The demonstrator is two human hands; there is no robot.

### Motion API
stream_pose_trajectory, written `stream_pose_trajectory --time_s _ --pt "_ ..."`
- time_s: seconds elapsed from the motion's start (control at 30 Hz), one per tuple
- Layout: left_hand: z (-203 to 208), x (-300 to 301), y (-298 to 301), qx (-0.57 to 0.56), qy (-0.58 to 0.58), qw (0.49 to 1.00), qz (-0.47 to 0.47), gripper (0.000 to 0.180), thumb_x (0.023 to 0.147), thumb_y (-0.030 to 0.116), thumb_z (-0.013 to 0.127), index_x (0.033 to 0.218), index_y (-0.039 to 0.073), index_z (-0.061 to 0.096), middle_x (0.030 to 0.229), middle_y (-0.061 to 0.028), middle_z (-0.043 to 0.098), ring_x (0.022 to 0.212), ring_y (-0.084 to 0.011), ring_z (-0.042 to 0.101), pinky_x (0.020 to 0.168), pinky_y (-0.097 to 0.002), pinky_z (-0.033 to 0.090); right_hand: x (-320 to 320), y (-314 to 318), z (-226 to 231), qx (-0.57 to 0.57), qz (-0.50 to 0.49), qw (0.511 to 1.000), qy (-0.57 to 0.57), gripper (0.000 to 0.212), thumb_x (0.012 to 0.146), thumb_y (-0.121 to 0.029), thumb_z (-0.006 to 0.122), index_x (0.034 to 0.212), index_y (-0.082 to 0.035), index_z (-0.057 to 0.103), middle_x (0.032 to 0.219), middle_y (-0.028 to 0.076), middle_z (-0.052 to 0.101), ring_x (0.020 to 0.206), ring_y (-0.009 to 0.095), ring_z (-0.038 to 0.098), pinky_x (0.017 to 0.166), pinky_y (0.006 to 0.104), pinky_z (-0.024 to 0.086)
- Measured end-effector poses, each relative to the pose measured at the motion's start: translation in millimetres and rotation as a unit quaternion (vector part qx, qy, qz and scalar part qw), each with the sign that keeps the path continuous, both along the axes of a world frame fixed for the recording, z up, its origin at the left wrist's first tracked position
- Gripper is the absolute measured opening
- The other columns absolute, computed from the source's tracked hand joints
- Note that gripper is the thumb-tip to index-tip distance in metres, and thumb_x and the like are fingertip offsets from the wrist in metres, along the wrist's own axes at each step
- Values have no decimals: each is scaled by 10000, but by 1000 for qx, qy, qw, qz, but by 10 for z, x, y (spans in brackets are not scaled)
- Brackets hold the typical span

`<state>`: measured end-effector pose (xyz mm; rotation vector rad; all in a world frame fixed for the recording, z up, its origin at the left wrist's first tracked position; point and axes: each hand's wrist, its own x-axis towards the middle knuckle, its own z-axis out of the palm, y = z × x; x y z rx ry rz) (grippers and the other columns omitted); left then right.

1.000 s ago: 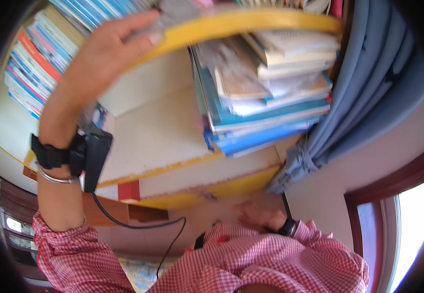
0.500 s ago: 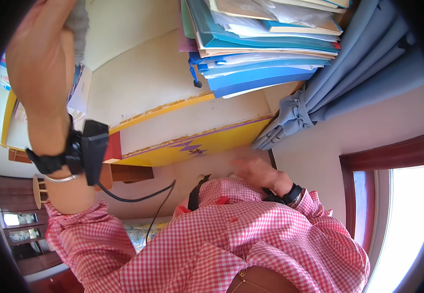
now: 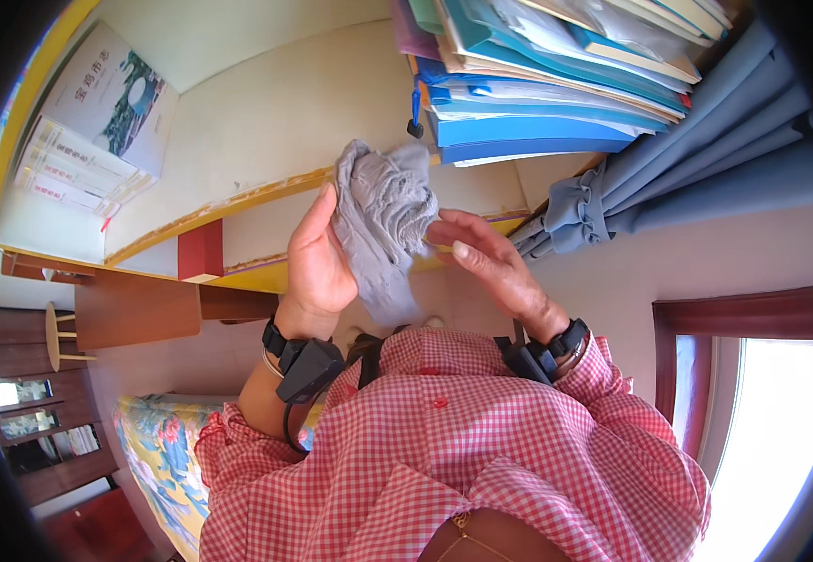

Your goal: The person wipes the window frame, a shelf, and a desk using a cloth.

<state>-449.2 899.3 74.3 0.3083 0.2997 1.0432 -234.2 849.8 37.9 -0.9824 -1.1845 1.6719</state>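
A crumpled grey cloth (image 3: 383,201) is bunched up in front of my chest, its lower end hanging loose. My left hand (image 3: 320,267) holds it from the left side, with the thumb up along its edge and the other fingers hidden behind it. On the right, my right hand (image 3: 495,267) is raised beside the cloth, fingers spread and slightly curled. Its fingertips come up to the cloth's right edge; whether they touch it I cannot tell.
Yellow-edged shelves (image 3: 266,192) run across in front of me. A stack of blue folders and papers (image 3: 537,140) lies at the upper right, beside a tied blue curtain (image 3: 580,215). Thick books (image 3: 97,122) stand at the left. A floral-covered bed (image 3: 158,450) is lower left.
My left hand has come down from the upper left shelf to in front of my chest with the grey cloth. My right hand has risen toward the cloth.
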Motion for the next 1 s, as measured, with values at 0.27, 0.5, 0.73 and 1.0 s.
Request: stream_pose_trajectory --time_s 0.27,0.5,0.73,1.0 --pt "-394 -270 -103 54 167 984 22 376 869 97 585 1215 -4 478 1140 -101 582 1013 -191 578 896 -336 468 -638 160 -99 -15 11 993 119 479 863 -208 648 1252 5 467 1148 68 567 1062 162 523 950 314 404" --pt "-664 -633 -97 -33 286 957 29 321 850 13 586 1162 -18 518 1045 -87 614 925 -172 600 843 -314 490 -996 129 -558 -91 -54 994 16 206 882 -105 586 1063 -7 588 903 2 618 786 67 541 687 217 447" --pt "-1112 -1003 60 -14 342 940 -20 284 857 -2 551 1140 -27 536 1058 -84 612 939 -167 588 851 -317 480 -1079 28 -542 -159 -194 957 148 156 908 -109 493 1000 -23 585 887 16 615 739 98 576 672 235 470" --pt "-1030 -900 138 -80 194 965 -157 356 880 115 545 1203 -17 473 1157 -99 560 1022 -179 555 929 -321 430 -1138 -106 -331 -224 -255 896 285 203 916 -130 468 1109 -91 516 980 26 611 758 127 613 685 287 503"
